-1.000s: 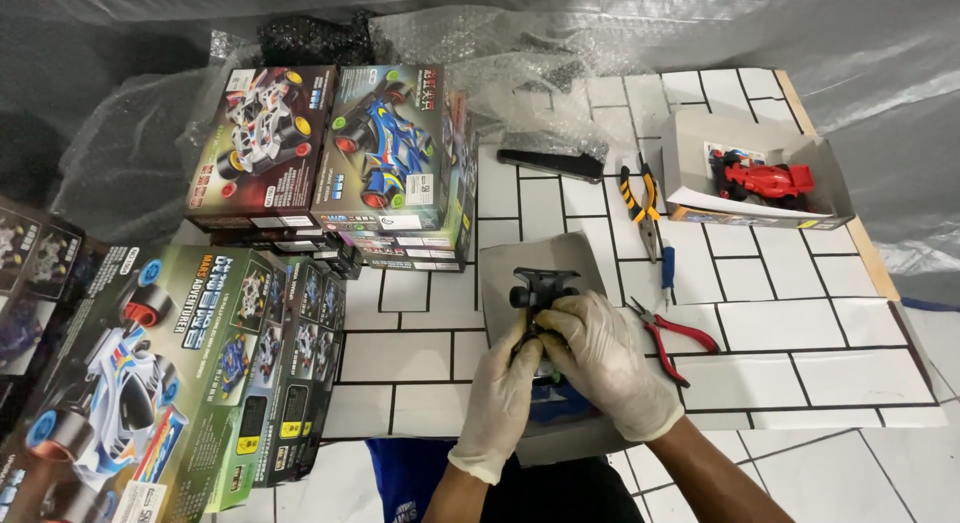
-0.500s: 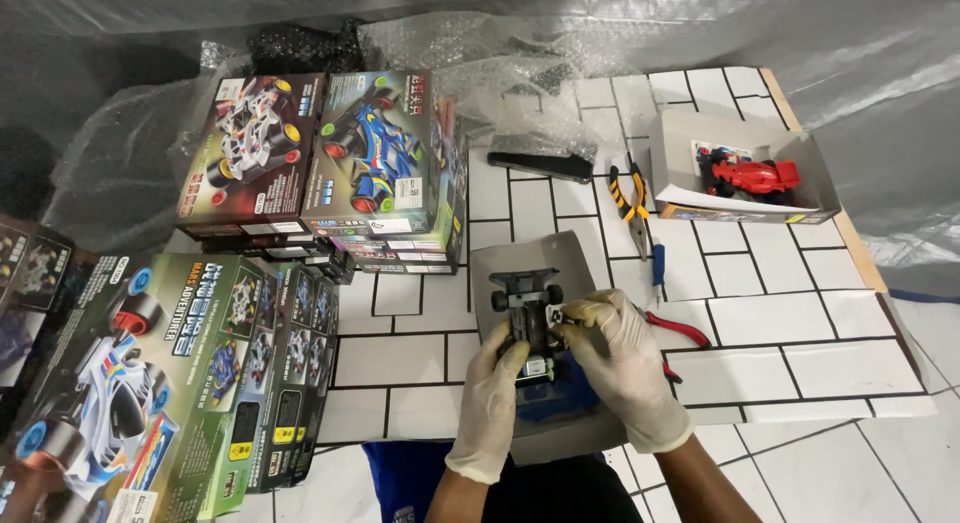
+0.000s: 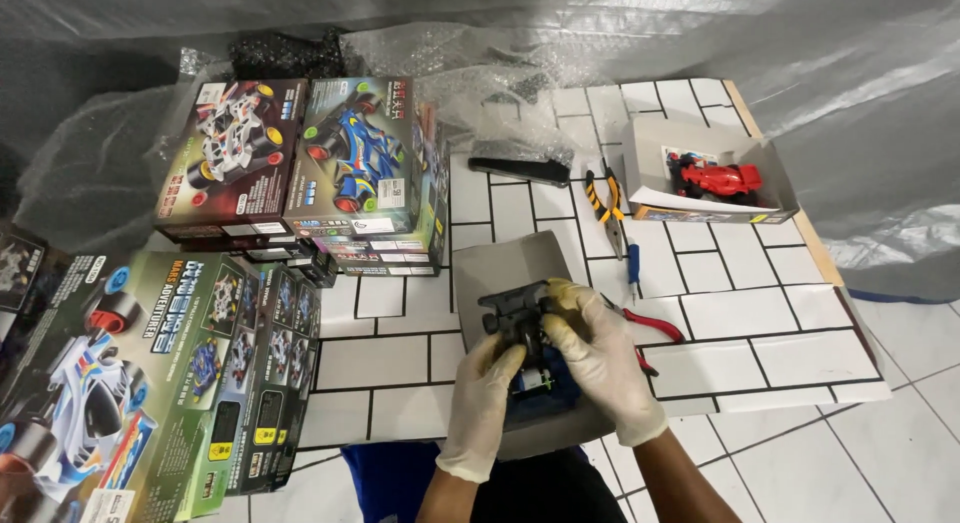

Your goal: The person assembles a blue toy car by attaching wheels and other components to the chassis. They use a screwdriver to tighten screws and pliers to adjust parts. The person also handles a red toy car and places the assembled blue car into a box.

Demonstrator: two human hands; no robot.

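Work surface: a table (image 3: 760, 313) with a white tile pattern and dark grout lines, wooden edge at right. Lying directly on it — stacked toy car boxes (image 3: 300, 168) at rear left, a larger box (image 3: 150, 373) at front left, a grey tray (image 3: 505, 268) at centre, a black knife (image 3: 520, 169), yellow-handled pliers (image 3: 607, 198), red-handled cutters (image 3: 655, 328) and an open box (image 3: 705, 178) holding a red car.

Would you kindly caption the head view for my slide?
Gloved left hand and right hand hold a black toy car chassis over a tiled table.
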